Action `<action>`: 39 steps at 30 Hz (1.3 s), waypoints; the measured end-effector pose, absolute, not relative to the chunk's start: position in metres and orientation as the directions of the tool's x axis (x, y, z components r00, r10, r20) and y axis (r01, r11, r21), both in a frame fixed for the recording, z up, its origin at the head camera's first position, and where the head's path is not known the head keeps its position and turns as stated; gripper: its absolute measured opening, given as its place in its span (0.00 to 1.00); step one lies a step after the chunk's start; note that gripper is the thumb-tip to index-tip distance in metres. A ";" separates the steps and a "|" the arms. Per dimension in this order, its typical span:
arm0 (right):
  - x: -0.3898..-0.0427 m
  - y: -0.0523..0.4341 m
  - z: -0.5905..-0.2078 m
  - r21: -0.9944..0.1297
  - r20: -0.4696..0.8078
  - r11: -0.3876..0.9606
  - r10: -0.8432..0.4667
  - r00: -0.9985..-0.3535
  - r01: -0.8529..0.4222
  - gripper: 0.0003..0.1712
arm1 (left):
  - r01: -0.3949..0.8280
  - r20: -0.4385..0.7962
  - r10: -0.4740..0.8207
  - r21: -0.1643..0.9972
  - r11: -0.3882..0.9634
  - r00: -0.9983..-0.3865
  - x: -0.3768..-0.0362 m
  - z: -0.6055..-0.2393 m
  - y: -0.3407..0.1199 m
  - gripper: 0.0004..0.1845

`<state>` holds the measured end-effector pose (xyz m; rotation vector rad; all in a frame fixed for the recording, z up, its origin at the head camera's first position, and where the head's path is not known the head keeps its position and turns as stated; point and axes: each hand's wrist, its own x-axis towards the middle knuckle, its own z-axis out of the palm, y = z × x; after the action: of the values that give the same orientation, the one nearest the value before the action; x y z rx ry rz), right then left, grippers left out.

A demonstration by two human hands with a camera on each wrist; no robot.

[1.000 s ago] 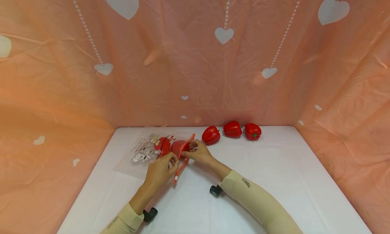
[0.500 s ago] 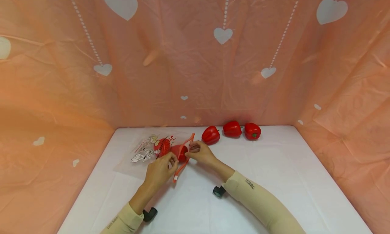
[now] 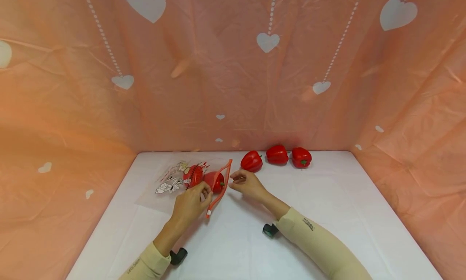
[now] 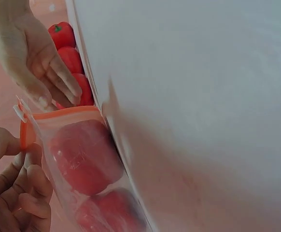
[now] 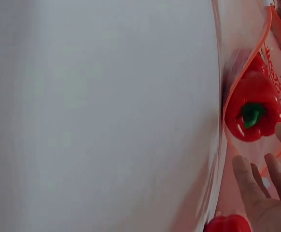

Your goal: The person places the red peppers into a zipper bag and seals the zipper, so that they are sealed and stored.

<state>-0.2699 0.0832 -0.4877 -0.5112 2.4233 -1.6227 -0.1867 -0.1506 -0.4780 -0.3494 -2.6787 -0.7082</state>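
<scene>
A clear zip bag [image 3: 151, 199] with printed cartoon figures and an orange edge lies at the table's left. Inside are two red bell peppers [image 3: 193, 175]; the one nearer the mouth, a pepper [image 5: 249, 96] with its green stem facing out, shows well in the right wrist view. The left hand [image 3: 191, 204] pinches the bag's orange edge between thumb and finger, also seen as the left hand [image 4: 20, 188] close up. Just right of the parted mouth is the right hand [image 3: 250, 185], fingers extended and holding nothing. It stands apart from the pepper.
Three more red bell peppers [image 3: 277, 155] lie in a row along the back of the white table [image 3: 309, 215]. An orange curtain [image 3: 233, 90] with white hearts hangs behind and at both sides.
The right hand has let go of the pepper at the bag's mouth and drawn back to the right, out of the bag. The left hand keeps its pinch on the edge.
</scene>
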 end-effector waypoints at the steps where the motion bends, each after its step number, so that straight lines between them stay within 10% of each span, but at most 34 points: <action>1: -0.270 0.085 -0.487 -0.922 0.048 0.338 -0.387 -0.921 -0.190 0.21 | 0.320 0.391 0.145 0.430 0.844 -0.909 -0.187 -0.478 -0.151 0.07; 39: -0.304 0.162 -0.460 -0.794 0.214 0.427 -0.472 -0.855 -0.434 0.22 | 0.322 0.388 0.149 0.431 0.843 -0.909 -0.185 -0.477 -0.152 0.07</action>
<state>-0.3042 0.1619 -0.4604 -0.8317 2.6180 -1.4369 -0.1853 -0.1516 -0.4769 -0.3543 -2.6794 -0.7121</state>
